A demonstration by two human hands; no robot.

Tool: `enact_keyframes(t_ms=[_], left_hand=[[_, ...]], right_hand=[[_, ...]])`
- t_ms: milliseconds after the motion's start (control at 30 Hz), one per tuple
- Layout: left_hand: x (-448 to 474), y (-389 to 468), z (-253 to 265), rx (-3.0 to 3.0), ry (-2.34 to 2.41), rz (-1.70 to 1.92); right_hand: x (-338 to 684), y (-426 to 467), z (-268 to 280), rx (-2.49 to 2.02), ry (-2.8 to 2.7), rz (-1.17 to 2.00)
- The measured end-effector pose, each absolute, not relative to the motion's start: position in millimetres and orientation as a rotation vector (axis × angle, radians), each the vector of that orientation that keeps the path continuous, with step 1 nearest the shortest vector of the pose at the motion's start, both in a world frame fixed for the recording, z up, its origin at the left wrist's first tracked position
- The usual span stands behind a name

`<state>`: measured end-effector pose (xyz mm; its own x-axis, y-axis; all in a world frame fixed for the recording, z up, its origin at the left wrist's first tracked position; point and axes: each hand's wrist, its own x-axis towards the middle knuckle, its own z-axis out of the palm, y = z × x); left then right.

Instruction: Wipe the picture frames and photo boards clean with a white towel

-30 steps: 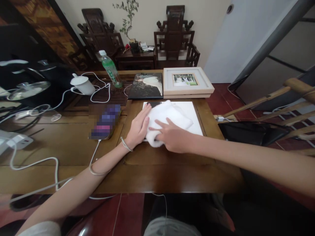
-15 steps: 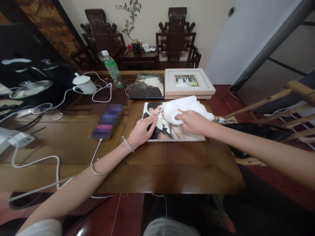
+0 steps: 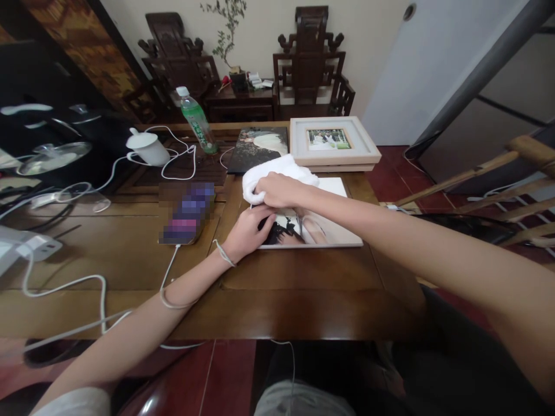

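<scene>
Wooden tabletop [image 3: 303,294]: one photo panel [image 3: 318,230], one white cloth [image 3: 277,166] over its upper-left corner. Right hand [image 3: 280,190] reaches across, fingers gripping the cloth; left hand [image 3: 250,231] palm-down at panel's left edge, fingers extended, tips hidden.

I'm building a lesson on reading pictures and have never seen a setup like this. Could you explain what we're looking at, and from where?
There is no machine here, only a person's two bare hands. The view comes from one camera worn on the person's head, looking forward and down. The right hand grips a bunched white cloth over the upper part of a flat photo. The left hand rests on the photo's left side. All this is on a wooden table. Beyond the photo lie a dark picture and a pale frame. Further left are a blurred-out phone, a lidded cup and a green bottle.
</scene>
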<state>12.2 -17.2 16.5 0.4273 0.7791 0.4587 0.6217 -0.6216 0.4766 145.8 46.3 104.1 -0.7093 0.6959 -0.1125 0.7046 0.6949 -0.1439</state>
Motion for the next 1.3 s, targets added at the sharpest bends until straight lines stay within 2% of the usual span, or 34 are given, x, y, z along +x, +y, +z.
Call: enact_keyframes(t_ms=[167,467,633,700,867,1000,1300], left_hand=[[12.1,-17.0,13.8,2.423,1.197,1.017],[13.6,-15.6,10.9,2.443,1.184,1.053],[12.7,-15.4,8.7,2.435,1.222,1.079],[12.3,-15.0,7.9,2.438,1.234,1.057],[11.3,-13.0,6.8,2.464,1.254,0.947],[10.4,-11.5,6.1,2.461,1.283,0.909],[9.5,-10.5,6.5,2.460,1.298,0.867]], right_hand=[[169.3,45.3,105.2,1.201,2.826,-0.166],[273.5,28.8,99.0,1.435,2.694,-0.145],[294.9,-35.4,80.4,1.543,2.670,-0.141],[294.2,-69.3,76.3,1.447,2.753,-0.120],[288.6,-116.9,83.4,1.269,2.758,-0.306],[288.4,-91.9,92.6,1.346,2.717,-0.343],[291.8,32.5,93.4,1.351,2.784,-0.221]])
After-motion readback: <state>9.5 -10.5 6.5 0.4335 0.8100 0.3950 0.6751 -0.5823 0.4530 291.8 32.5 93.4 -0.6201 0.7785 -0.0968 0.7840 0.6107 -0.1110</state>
